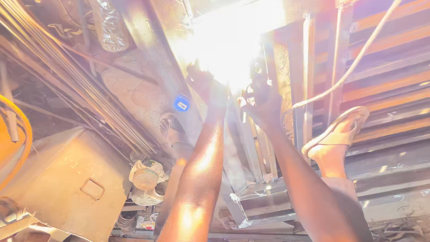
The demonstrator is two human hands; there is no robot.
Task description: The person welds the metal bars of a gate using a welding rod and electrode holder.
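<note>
Overhead, your left hand (204, 85) and right hand (264, 96) reach a stiff, heavy-looking steel frame (286, 67) in blinding glare, so neither grip can be told.

Rusty grey steel frame of welded flat bars and square tubing (286, 89): lies flat, long members running away from the camera. Surface dull, patchy with rust. A white glare washes out its far middle section; detail there cannot be read. Cross-member at near end (268, 199).
</note>
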